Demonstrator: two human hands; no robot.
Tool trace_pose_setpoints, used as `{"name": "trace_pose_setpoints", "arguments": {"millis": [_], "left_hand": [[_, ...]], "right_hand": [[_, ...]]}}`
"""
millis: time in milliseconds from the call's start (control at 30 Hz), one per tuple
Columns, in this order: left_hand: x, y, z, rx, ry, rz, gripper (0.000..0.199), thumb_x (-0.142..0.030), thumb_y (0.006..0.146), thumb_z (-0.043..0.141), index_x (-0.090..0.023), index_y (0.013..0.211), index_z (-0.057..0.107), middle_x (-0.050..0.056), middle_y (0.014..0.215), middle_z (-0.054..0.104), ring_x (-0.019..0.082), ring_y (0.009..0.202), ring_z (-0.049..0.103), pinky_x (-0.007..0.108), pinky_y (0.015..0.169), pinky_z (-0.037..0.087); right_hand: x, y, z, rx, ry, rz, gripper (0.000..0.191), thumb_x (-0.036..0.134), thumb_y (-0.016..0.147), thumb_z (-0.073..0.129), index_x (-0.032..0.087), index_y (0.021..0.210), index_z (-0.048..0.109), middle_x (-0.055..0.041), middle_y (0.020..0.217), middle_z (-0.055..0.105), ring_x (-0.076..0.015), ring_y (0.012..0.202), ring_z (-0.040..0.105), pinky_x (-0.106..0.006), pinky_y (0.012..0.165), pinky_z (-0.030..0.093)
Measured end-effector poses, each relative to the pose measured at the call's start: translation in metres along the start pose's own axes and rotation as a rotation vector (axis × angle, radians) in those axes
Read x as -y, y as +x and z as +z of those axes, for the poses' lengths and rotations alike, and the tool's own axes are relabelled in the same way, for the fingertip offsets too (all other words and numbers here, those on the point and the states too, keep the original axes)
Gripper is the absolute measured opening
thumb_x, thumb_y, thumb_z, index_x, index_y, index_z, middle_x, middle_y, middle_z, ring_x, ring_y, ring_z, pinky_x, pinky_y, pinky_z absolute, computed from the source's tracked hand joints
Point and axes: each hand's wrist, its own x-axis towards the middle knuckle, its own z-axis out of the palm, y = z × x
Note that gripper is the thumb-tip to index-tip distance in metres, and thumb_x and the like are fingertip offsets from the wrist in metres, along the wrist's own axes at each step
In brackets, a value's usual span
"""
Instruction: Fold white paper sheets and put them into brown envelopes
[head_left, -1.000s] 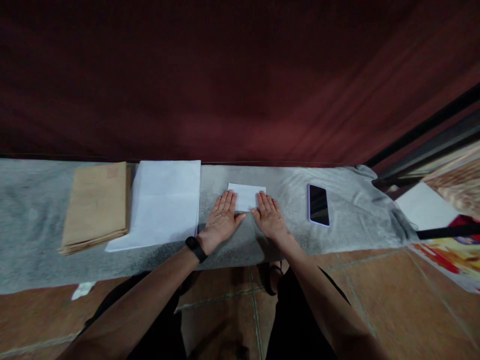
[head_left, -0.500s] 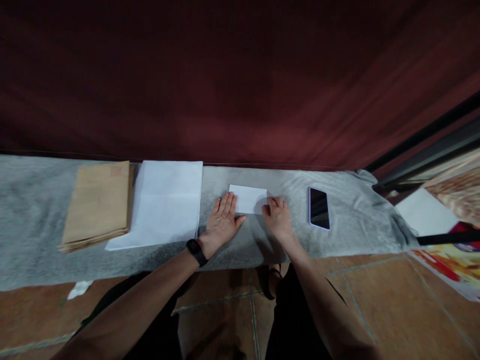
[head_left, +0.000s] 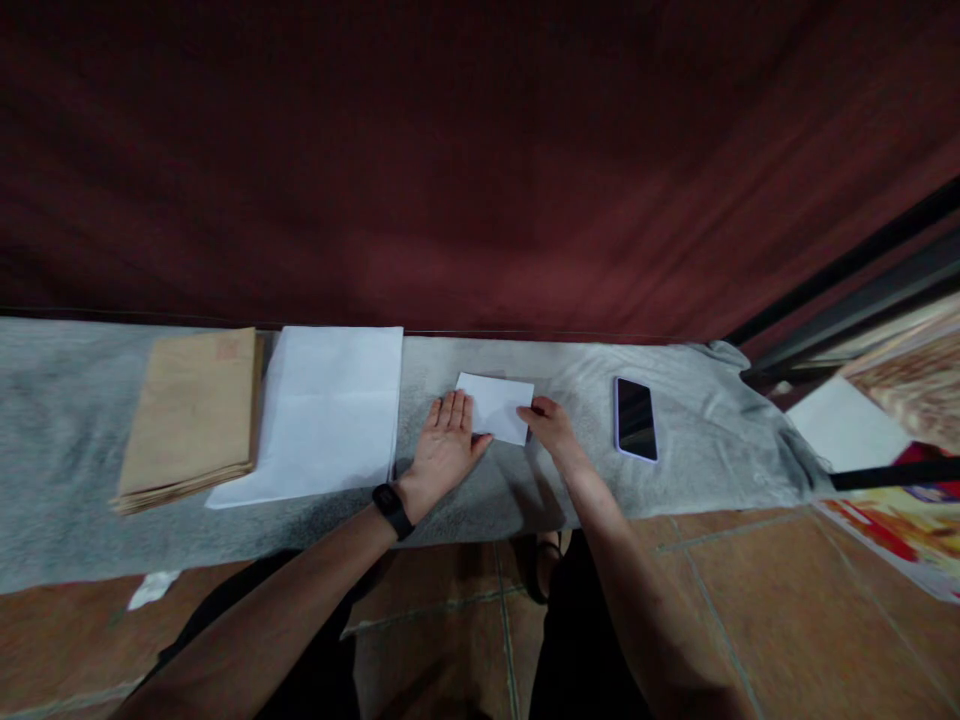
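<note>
A small white folded sheet of paper (head_left: 495, 402) lies on the grey cloth between my hands, its right end slightly raised and turned. My left hand (head_left: 448, 440) is flat with its fingers stretched out, its fingertips over the left edge of the folded paper. With thumb and fingers, my right hand (head_left: 549, 422) pinches the paper's right edge. To the left of my left hand rests a stack of large white sheets (head_left: 330, 400). A dark wristband (head_left: 391, 508) is on my left wrist.
A stack of brown paper envelopes (head_left: 191, 410) lies at the far left. A phone (head_left: 636, 420) in a lilac case is right of my right hand. The grey cloth (head_left: 712, 430) covers a narrow bench before a dark red curtain (head_left: 450, 180). A white scrap (head_left: 154, 589) is on the tiled floor.
My right hand has gone from resting at the paper's right end to pinching it, and that end has lifted and turned toward me. My left hand has stayed in place.
</note>
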Motion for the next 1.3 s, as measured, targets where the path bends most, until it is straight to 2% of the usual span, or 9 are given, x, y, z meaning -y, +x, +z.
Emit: {"name": "trace_pose_setpoints", "arguments": {"millis": [133, 267, 467, 600, 733, 967, 1067, 1167, 1300], "left_hand": [[-0.002, 0.004, -0.011, -0.038, -0.025, 0.047, 0.079, -0.054, 0.097, 0.047, -0.001, 0.154, 0.035, 0.024, 0.159, 0.038, 0.035, 0.148, 0.037, 0.050, 0.122, 0.026], [-0.001, 0.011, -0.025, -0.122, -0.200, 0.006, 0.054, -0.030, 0.102, 0.040, -0.010, 0.151, 0.043, 0.018, 0.149, 0.054, 0.032, 0.133, 0.055, 0.045, 0.110, 0.042], [0.001, 0.024, -0.027, -0.259, -1.106, -0.394, 0.051, -0.053, 0.102, 0.040, -0.013, 0.097, 0.072, 0.012, 0.091, 0.075, 0.025, 0.087, 0.070, 0.034, 0.077, 0.053], [-0.012, 0.021, -0.020, -0.236, -1.771, -0.554, 0.051, -0.063, 0.089, 0.061, -0.014, 0.102, 0.069, 0.009, 0.098, 0.075, 0.019, 0.082, 0.068, 0.029, 0.070, 0.052], [-0.023, 0.011, -0.020, -0.079, -1.977, -0.619, 0.049, -0.057, 0.083, 0.073, -0.015, 0.108, 0.067, 0.009, 0.100, 0.075, 0.017, 0.080, 0.069, 0.029, 0.069, 0.055], [-0.021, -0.007, -0.024, 0.408, -1.753, -0.559, 0.054, -0.064, 0.091, 0.053, -0.013, 0.079, 0.068, 0.008, 0.069, 0.070, 0.015, 0.059, 0.065, 0.026, 0.056, 0.049], [-0.020, -0.011, -0.026, 0.114, -1.354, -0.324, 0.048, -0.058, 0.097, 0.045, -0.018, 0.083, 0.069, 0.007, 0.076, 0.072, 0.019, 0.071, 0.068, 0.031, 0.068, 0.054], [-0.017, -0.011, -0.026, -0.156, -0.836, 0.001, 0.040, -0.043, 0.102, 0.041, -0.020, 0.120, 0.068, 0.012, 0.129, 0.069, 0.026, 0.125, 0.060, 0.044, 0.108, 0.046], [-0.016, -0.012, -0.012, -0.133, -0.319, 0.118, 0.052, -0.037, 0.102, 0.040, -0.015, 0.150, 0.046, 0.014, 0.162, 0.038, 0.031, 0.153, 0.027, 0.055, 0.124, 0.025]], "right_hand": [[0.014, -0.004, 0.001, 0.061, 0.452, 0.007, 0.031, 0.047, 0.066, 0.076, 0.022, 0.074, 0.060, 0.0055, 0.062, 0.061, -0.0132, 0.059, 0.055, -0.024, 0.057, 0.041], [0.030, -0.011, -0.001, 0.159, 0.655, -0.020, 0.039, 0.057, 0.070, 0.078, 0.023, 0.081, 0.063, 0.0031, 0.071, 0.066, -0.0143, 0.067, 0.060, -0.026, 0.065, 0.047], [0.025, -0.013, -0.001, 0.042, 0.627, 0.093, 0.044, 0.058, 0.073, 0.076, 0.021, 0.094, 0.067, -0.0017, 0.091, 0.072, -0.0132, 0.071, 0.063, -0.026, 0.066, 0.051], [0.018, -0.018, 0.009, 0.190, 0.641, 0.157, 0.044, 0.052, 0.071, 0.080, 0.020, 0.098, 0.068, -0.0033, 0.091, 0.073, -0.0146, 0.071, 0.066, -0.028, 0.065, 0.054], [0.017, -0.018, 0.018, 0.201, 0.571, 0.088, 0.036, 0.043, 0.067, 0.079, 0.019, 0.091, 0.068, 0.0007, 0.078, 0.070, -0.0130, 0.063, 0.062, -0.026, 0.061, 0.054], [0.002, -0.004, 0.010, 0.125, 0.168, 0.059, 0.010, 0.030, 0.071, 0.060, 0.021, 0.073, 0.059, 0.0077, 0.053, 0.051, -0.0105, 0.048, 0.051, -0.021, 0.047, 0.041], [-0.003, -0.002, 0.005, 0.174, 0.003, 0.044, 0.005, 0.024, 0.073, 0.056, 0.020, 0.071, 0.058, 0.0075, 0.052, 0.050, -0.0102, 0.047, 0.049, -0.020, 0.046, 0.039], [-0.005, -0.001, 0.003, 0.171, -0.065, 0.020, 0.007, 0.017, 0.072, 0.054, 0.020, 0.068, 0.060, 0.0066, 0.052, 0.052, -0.0103, 0.048, 0.050, -0.020, 0.048, 0.037], [-0.005, 0.001, 0.002, 0.113, -0.230, -0.057, 0.016, 0.013, 0.074, 0.052, 0.019, 0.074, 0.066, 0.0024, 0.067, 0.064, -0.0136, 0.066, 0.061, -0.022, 0.061, 0.043]]}}
